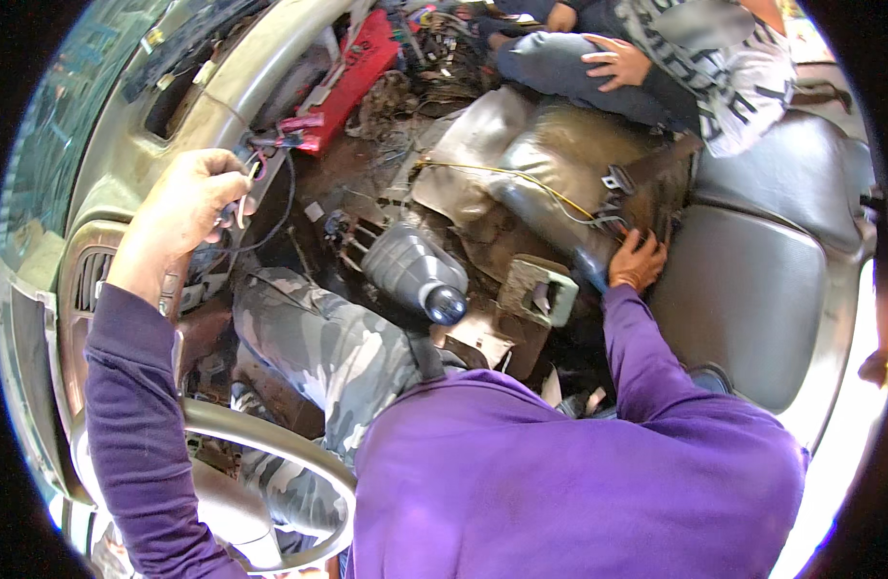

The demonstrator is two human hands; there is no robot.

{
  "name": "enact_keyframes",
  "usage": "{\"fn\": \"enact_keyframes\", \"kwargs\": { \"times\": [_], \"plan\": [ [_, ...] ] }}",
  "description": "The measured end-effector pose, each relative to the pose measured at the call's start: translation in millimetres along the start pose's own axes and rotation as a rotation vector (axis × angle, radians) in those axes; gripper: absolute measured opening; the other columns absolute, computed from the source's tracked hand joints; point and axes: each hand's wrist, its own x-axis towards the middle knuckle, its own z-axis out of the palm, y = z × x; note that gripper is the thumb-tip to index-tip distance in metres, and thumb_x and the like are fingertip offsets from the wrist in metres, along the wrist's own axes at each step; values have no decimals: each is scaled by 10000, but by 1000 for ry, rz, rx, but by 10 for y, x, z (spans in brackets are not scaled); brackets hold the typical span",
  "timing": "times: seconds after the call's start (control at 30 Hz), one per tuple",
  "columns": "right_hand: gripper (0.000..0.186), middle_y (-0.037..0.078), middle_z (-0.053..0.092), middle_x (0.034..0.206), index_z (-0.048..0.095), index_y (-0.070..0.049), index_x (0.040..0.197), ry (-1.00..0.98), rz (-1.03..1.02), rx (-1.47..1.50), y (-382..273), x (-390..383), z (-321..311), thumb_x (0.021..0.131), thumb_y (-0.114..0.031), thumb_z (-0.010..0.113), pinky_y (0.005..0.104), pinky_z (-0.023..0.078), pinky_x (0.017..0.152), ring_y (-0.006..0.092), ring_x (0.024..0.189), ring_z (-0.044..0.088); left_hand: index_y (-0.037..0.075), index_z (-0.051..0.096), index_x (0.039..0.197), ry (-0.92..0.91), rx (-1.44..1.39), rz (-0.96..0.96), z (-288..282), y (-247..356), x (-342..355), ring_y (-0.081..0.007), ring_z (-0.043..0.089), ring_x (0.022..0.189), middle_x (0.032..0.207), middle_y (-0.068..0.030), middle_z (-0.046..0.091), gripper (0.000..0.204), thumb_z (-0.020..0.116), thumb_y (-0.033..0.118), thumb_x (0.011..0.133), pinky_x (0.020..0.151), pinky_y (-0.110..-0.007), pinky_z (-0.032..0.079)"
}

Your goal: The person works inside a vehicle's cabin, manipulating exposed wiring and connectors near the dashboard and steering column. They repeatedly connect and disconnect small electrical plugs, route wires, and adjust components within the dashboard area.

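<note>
My left hand (198, 198) is raised beside the dashboard (227, 96), its fingers closed in a pinch. Something thin and small shows at the fingertips, but I cannot make out its kind. Pink and dark wires (291, 193) hang right by that hand. My right hand (639, 261) rests on the worn seat (569, 145) with its fingers spread. Close to its fingertips ends a yellow wire (521, 174) that runs across the seat. A seat belt buckle (617, 179) lies just beyond that hand.
A gear lever with a dark knob (446, 305) rises between the seats. The steering wheel (340, 482) is at lower left. Across the cabin a person (617, 68) sits beside exposed wiring (449, 58) and a red panel (352, 82). A grey seat back (743, 299) stands at right.
</note>
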Motion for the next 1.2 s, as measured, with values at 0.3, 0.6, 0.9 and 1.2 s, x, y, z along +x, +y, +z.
{"fn": "enact_keyframes", "kwargs": {
  "times": [0.3,0.6,0.9,1.2],
  "plan": [
    [539,226,354,1493,489,-209,1444,-66,51,-120,242,-204,565,1015,-536,486,639,354,1039,447,1344,403,92,649,1003,-98,-454,-215,76,-153,101,-79,617,684,882,-19,711,146,631,221,936,534,-224,472],
    [550,189,384,1490,484,-236,1452,4,12,-125,253,-192,553,1001,-550,501,636,321,1062,414,1372,390,85,632,1031,-134,-591,-380,52,-355,210,-109,634,673,911,-65,722,109,606,153,950,565,-247,484],
    [531,228,534,1368,626,-123,1311,34,16,-41,57,-102,364,958,-517,575,607,395,1029,420,1284,491,32,676,1145,-227,-371,-80,272,-124,332,-122,639,674,894,-37,709,239,605,137,942,626,-275,552],
    [635,293,587,1309,577,-6,1345,-288,-20,174,230,812,-589,939,-495,583,507,412,1078,467,1258,529,77,655,1096,-114,-391,41,208,100,277,-131,651,720,953,-63,714,198,561,135,932,652,-310,560]
  ]
}}
